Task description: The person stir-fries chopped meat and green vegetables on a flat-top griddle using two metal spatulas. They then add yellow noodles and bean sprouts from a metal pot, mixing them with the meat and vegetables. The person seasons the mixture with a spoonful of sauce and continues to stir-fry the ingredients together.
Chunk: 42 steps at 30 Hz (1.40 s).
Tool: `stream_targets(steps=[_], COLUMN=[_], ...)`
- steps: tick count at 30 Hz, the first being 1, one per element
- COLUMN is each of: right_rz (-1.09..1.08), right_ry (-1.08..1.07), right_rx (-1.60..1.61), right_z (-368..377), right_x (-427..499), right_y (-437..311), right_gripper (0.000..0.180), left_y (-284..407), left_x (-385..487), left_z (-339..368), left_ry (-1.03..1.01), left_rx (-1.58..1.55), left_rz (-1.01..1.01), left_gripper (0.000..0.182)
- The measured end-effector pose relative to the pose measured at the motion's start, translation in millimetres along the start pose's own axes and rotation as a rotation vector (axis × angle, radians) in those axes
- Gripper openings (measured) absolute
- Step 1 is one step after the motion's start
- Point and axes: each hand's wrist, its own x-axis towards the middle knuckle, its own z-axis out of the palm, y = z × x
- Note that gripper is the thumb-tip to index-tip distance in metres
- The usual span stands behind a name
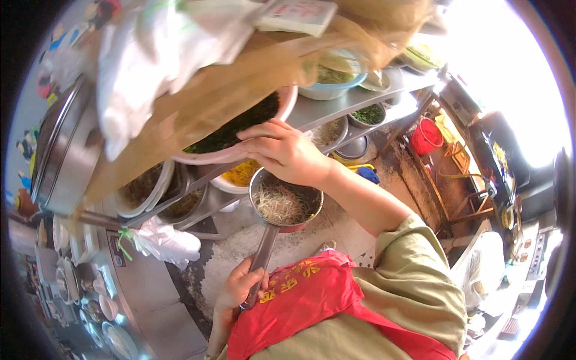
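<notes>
My left hand is closed round the handle of a metal saucepan, low in front of the red apron. Pale thin shreds lie in the pan. My right hand reaches over the rim of a large pale pink basin that holds dark green chopped leaves. The thumb and fingers are near the leaves and rim; whether they pinch anything, I cannot tell. A brown shelf edge hides part of the basin. Under the right hand, beyond the pan, stands a bowl of yellow shreds.
Overhead, a brown board carries white plastic bags. A blue-rimmed bowl and a bowl of chopped greens stand on metal shelves. A lidded steel pot is at left, a red bucket at right.
</notes>
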Motion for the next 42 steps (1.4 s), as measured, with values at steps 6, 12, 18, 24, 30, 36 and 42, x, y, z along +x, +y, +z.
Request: stream_targets(steps=[6, 12, 18, 24, 30, 36, 42], right_rz=[0.419, 0.941, 0.963, 1.301, 1.381, 1.408, 1.232], right_ry=[-0.327, 0.219, 0.128, 0.670, 1.011, 1.076, 0.891], right_rx=[-0.104, -0.124, -0.499, -0.655, -0.749, -0.783, -1.047], right_z=[-106, -231, -296, -322, -328, -381, -469], right_x=[-121, -238, -329, -394, -429, -433, -438], right_y=[26, 28, -37, -117, -139, -84, -29], right_gripper=[0.034, 0.028, 0.037, 0.023, 0.015, 0.017, 0.021], left_y=[34, 61, 63, 38, 19, 42, 55], left_x=[85, 181, 270, 338, 389, 454, 511], left_z=[60, 150, 252, 345, 413, 458, 520], left_ry=[-0.144, -0.258, -0.640, -1.014, -1.147, -1.271, -1.108], left_rx=[0.162, 0.254, 0.440, 0.558, 0.578, 0.579, 0.678], left_rz=[-0.078, -0.208, -0.301, -0.437, -0.654, -0.594, -0.530], left_gripper=[0.036, 0.042, 0.030, 0.027, 0.039, 0.037, 0.047])
